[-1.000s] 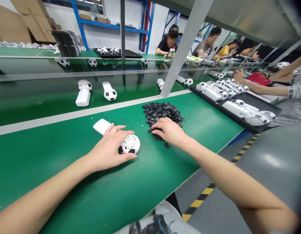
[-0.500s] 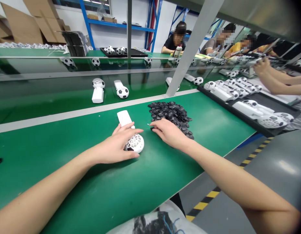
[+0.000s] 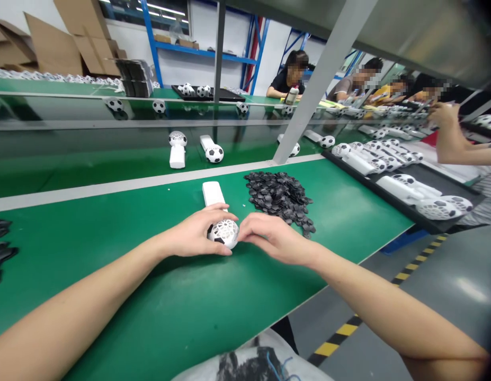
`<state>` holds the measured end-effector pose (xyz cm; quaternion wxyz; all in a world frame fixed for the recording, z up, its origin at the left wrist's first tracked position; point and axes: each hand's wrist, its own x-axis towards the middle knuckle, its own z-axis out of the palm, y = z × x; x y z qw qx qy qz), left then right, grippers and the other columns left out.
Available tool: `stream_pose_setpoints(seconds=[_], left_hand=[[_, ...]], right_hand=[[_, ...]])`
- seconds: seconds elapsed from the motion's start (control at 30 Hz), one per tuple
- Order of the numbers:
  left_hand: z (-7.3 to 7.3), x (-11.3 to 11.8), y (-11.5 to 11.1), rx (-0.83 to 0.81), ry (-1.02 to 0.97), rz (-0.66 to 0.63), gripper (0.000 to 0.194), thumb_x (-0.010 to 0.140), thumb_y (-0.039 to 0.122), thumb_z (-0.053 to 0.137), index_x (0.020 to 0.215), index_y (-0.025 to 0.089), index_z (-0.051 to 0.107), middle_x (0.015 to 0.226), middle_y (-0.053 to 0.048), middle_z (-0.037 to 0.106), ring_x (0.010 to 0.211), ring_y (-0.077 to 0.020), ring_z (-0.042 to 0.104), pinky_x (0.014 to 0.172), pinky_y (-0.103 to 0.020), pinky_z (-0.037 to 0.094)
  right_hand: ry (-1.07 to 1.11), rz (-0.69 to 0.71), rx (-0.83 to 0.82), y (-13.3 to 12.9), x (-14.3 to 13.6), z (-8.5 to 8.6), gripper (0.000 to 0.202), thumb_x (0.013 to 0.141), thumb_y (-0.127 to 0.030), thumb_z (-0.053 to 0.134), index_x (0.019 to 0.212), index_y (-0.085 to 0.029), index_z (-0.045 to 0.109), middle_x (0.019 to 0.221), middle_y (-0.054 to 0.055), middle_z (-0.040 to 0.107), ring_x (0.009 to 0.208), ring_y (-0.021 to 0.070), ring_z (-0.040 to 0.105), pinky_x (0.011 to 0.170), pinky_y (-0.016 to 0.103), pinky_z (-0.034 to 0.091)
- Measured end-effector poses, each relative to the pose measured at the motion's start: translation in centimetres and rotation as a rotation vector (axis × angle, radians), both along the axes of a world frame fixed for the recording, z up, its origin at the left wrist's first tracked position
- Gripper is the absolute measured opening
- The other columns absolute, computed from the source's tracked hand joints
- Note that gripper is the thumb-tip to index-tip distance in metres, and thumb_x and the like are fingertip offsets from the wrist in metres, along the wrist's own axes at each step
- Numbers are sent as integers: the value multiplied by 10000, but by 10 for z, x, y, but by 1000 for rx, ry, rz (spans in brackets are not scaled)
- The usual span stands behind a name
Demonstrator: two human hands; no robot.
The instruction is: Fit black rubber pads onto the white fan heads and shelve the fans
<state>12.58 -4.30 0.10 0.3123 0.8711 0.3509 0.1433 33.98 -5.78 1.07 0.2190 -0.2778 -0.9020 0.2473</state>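
A white handheld device with a flat handle and a round, openwork football-patterned head (image 3: 225, 233) lies on the green bench, its handle (image 3: 213, 194) pointing away from me. My left hand (image 3: 197, 231) curves around the left side of the head, thumb in front and fingers behind, gripping it. Black patches fill a few of the head's cells. At the head's right edge my right hand (image 3: 269, 235) is pinched, fingertips touching it; whatever sits between them is hidden now. A pile of small black pieces (image 3: 277, 193) lies just beyond my right hand.
On the right, a black tray (image 3: 436, 225) holds several similar devices. More devices, such as one with a football head (image 3: 214, 153), lie on the belt behind a grey post (image 3: 301, 100). Dark pieces (image 3: 1, 256) lie at far left. Other people sit at the back right.
My right hand has moved left from beside the pile, where a small black piece showed at its fingertips, to the device's head. My left hand still holds the head. The view has shifted slightly.
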Motion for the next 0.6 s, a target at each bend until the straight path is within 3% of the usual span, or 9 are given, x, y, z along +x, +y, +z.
stream_pose_setpoints(seconds=[0.13, 0.3, 0.43, 0.6], left_hand=[[2, 5, -9, -26, -10, 16, 476, 700, 325, 622, 1139, 205, 486, 1297, -88, 449, 1315, -251, 218, 1030, -415, 281], [-8, 14, -14, -8, -76, 116, 405, 691, 443, 615, 1012, 216, 515, 1229, -76, 498, 1302, -273, 241, 1013, -438, 305], [-10, 14, -15, 0, -71, 139, 395, 713, 381, 591, 1049, 202, 484, 1273, -92, 456, 1288, -277, 267, 1013, -447, 301], [-9, 18, -18, 13, -90, 168, 414, 672, 265, 589, 1064, 197, 471, 1247, -86, 466, 1261, -277, 305, 1009, -436, 310]], right_hand=[[-83, 31, 64, -1, -7, 3, 130, 845, -112, 468, 873, -186, 570, 839, 35, 615, 811, 158, 535, 732, 300, 441], [-72, -65, -24, -1, -13, 3, 84, 797, -116, 536, 834, -191, 526, 817, 14, 597, 765, 142, 538, 692, 275, 441], [94, -100, -193, 2, -13, -3, 107, 762, -142, 591, 805, -187, 504, 808, -2, 561, 737, 117, 524, 697, 254, 442], [238, -175, -522, 6, -16, -14, 196, 691, -190, 661, 760, -180, 478, 728, -33, 507, 660, 97, 490, 637, 239, 438]])
